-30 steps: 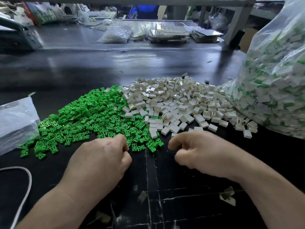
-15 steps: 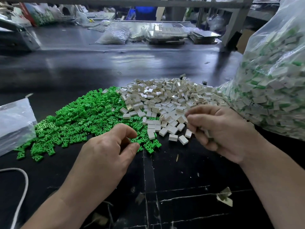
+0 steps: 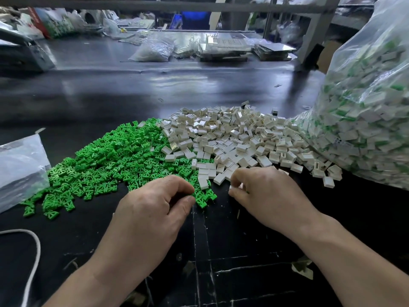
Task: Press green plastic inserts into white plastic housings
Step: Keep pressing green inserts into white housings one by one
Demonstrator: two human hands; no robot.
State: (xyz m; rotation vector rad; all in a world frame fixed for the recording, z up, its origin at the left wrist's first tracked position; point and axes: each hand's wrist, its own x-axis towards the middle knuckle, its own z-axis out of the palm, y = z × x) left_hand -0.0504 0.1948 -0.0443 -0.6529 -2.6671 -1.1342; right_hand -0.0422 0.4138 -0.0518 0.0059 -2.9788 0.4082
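Note:
A heap of green plastic inserts [image 3: 115,160] lies on the black table [image 3: 132,89], left of centre. A heap of white plastic housings [image 3: 239,138] adjoins it on the right. My left hand [image 3: 155,211] is at the near edge of the green heap, fingers curled, thumb and forefinger pinching a green insert [image 3: 195,194]. My right hand [image 3: 267,196] is at the near edge of the white heap, its curled fingers pinching a white housing [image 3: 241,186] that is mostly hidden.
A large clear bag [image 3: 365,107] full of white housings with green inserts stands at the right. A smaller plastic bag [image 3: 20,167] lies at the left edge, a white cable [image 3: 33,251] near it. Bags and trays [image 3: 221,49] sit across the table.
My right hand moved up toward the big bag, then came back down to the near edge of the white heap. My left hand shifted forward to the green heap's edge.

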